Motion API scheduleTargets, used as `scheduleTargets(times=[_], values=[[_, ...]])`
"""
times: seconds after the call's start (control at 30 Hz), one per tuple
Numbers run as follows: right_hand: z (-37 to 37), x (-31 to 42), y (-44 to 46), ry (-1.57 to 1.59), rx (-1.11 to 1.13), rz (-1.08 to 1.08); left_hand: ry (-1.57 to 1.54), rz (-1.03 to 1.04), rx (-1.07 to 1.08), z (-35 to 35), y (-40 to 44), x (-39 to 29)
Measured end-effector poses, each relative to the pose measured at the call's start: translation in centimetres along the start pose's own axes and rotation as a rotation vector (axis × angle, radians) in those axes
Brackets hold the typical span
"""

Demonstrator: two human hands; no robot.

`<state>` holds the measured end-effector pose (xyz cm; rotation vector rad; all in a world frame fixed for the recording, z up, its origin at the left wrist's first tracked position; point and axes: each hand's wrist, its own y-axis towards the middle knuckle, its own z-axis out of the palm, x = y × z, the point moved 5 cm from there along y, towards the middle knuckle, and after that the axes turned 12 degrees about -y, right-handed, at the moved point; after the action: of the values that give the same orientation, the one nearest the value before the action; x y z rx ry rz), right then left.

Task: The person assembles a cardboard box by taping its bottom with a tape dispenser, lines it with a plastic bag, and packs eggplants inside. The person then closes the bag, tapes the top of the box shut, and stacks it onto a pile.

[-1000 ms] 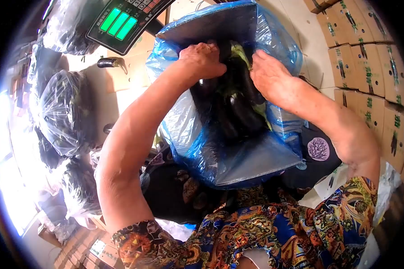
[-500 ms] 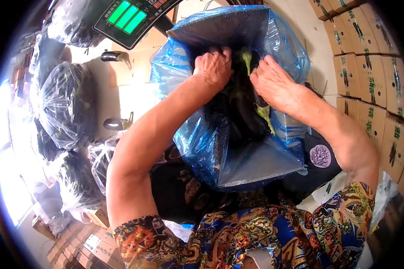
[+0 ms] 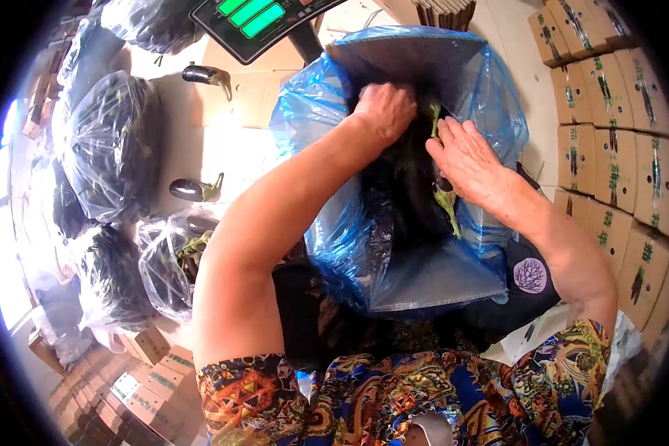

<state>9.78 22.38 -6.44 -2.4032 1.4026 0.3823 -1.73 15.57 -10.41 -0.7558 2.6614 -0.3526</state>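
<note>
A box lined with a blue plastic bag (image 3: 334, 245) stands before me, its flaps (image 3: 438, 282) spread apart. Dark eggplants (image 3: 418, 189) with green stems lie inside it. My left hand (image 3: 388, 110) reaches into the far left part of the box, knuckles up. Its fingertips are lost in the dark interior, so any grip is hidden. Over the right side rests my right hand (image 3: 472, 160), fingers stretched out beside a green eggplant stem (image 3: 434, 113). Below that hand another green eggplant cap (image 3: 446, 204) shows.
Several clear bags of eggplants (image 3: 108, 149) line the left side. Two loose eggplants, one farther off (image 3: 207, 76) and one nearer (image 3: 195, 189), lie on the floor. A scale display (image 3: 256, 18) stands at the top. Stacked cartons (image 3: 613, 156) rise on the right.
My right hand has straightened its fingers from a bent, pinching shape. My left hand stays in the far left of the box. The whole view has shifted slightly.
</note>
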Motion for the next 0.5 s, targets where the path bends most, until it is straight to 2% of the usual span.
scheduleTargets(times=[0.07, 0.17, 0.23, 0.27, 0.33, 0.4, 0.43, 0.47, 0.5], values=[[0.2, 0.2, 0.2, 0.027, 0.052, 0.018, -0.015, -0.051, 0.012, -0.7, 0.2, 0.2], [0.8, 0.1, 0.7, 0.132, 0.099, 0.082, -0.047, -0.02, -0.069, -0.3, 0.9, 0.5], [0.6, -0.3, 1.1, 0.135, 0.066, 0.081, -0.089, -0.014, -0.041, -0.8, 0.5, 0.7], [0.9, -0.5, 1.4, 0.104, 0.169, 0.072, -0.133, -0.006, -0.035, -0.9, 0.2, 0.9], [1.5, -0.4, 1.1, 0.023, 0.211, 0.024, -0.248, 0.061, -0.01, -3.4, -2.8, 0.6], [2.2, -1.0, 0.3, -0.098, -0.188, 0.031, -0.455, 0.353, -0.306, -5.8, -6.7, 1.1], [2.5, -1.3, -0.4, -0.163, -0.383, 0.053, -0.66, 0.406, -0.422, -8.1, -10.1, 2.1], [2.2, -2.0, 2.1, 0.051, 0.268, 0.069, -0.722, 0.36, -0.545, -9.4, -13.7, 4.0], [0.6, -1.7, 2.0, -0.024, 0.085, -0.037, -0.971, 0.129, -0.543, -9.0, -16.7, 6.9]])
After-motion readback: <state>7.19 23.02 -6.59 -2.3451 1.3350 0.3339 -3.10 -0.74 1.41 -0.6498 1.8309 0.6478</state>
